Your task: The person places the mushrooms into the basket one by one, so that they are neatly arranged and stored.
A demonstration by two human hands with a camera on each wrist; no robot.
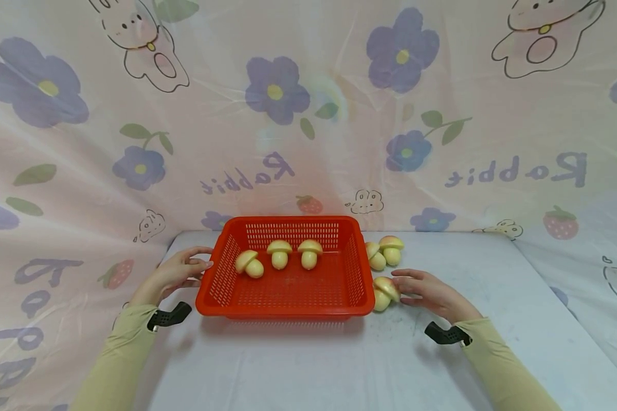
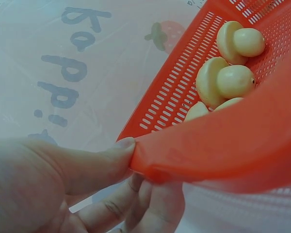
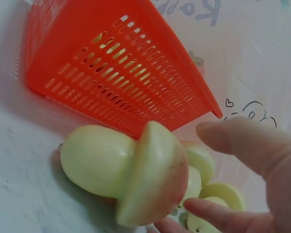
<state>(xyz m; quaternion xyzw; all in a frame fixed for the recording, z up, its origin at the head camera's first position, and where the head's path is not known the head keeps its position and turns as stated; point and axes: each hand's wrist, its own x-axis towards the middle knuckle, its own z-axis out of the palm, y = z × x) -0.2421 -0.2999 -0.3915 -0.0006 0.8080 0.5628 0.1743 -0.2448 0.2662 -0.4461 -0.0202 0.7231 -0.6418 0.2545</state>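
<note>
A red plastic basket (image 1: 288,294) stands on the table with three toy mushrooms in it: one tilted at the left (image 1: 249,264), one in the middle (image 1: 279,254) and one to its right (image 1: 309,253). My left hand (image 1: 177,271) holds the basket's left rim, thumb (image 2: 99,165) at the edge and fingers curled below. Outside the basket's right wall lies a toy mushroom (image 3: 153,174) with a reddish cap. My right hand (image 1: 432,292) is beside that cap, thumb and fingers spread apart; whether a fingertip touches it, I cannot tell.
Two more toy mushrooms, one (image 1: 375,257) by the basket's wall and another (image 1: 391,249) to its right, lie farther back. A pale cloth printed with flowers and rabbits (image 1: 339,142) hangs behind the white table (image 1: 288,365). Each wrist carries a black mount (image 1: 444,334).
</note>
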